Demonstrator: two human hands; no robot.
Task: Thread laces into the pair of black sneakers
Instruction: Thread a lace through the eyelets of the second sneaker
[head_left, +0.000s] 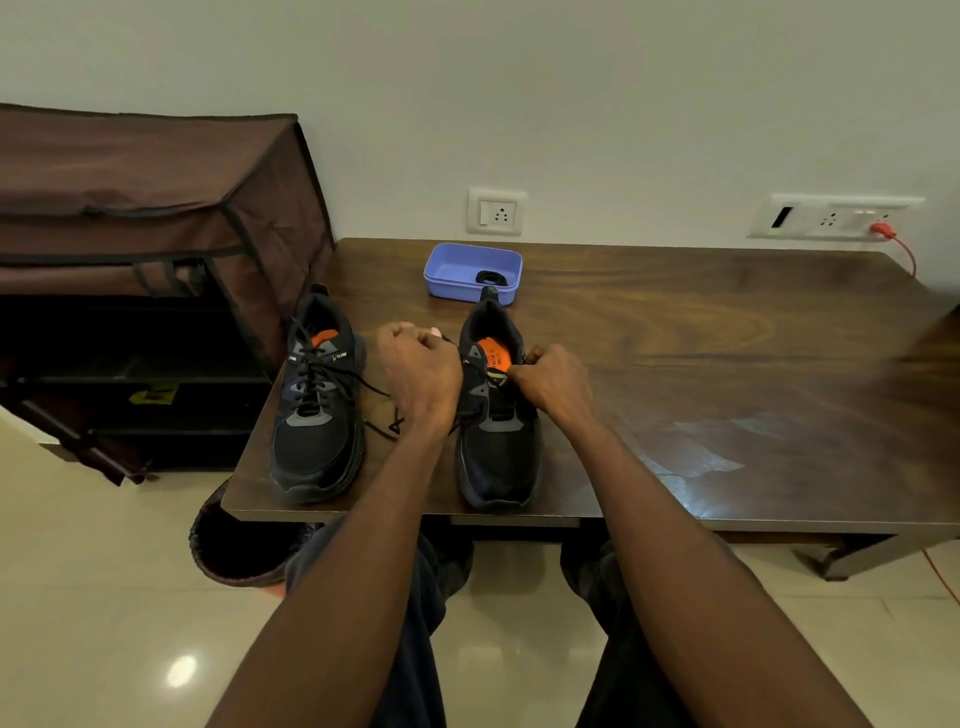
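Lacing the right-hand sneaker on the table

Both fists curled: left hand (418, 375) and right hand (551, 383) each pinch black lace (470, 414) at the right sneaker (497, 447); left sneaker (318, 415) sits laced beside it on the wooden table (701, 332).

We've got two sneakers on the table (675, 322): laced sneaker (317, 410) left, second sneaker (496, 431) right, tray (470, 273) behind them, cloth rack (145, 249) left of the table.

Pale wall (623, 93), glossy tiled floor (104, 597), brown fabric rack (130, 208)
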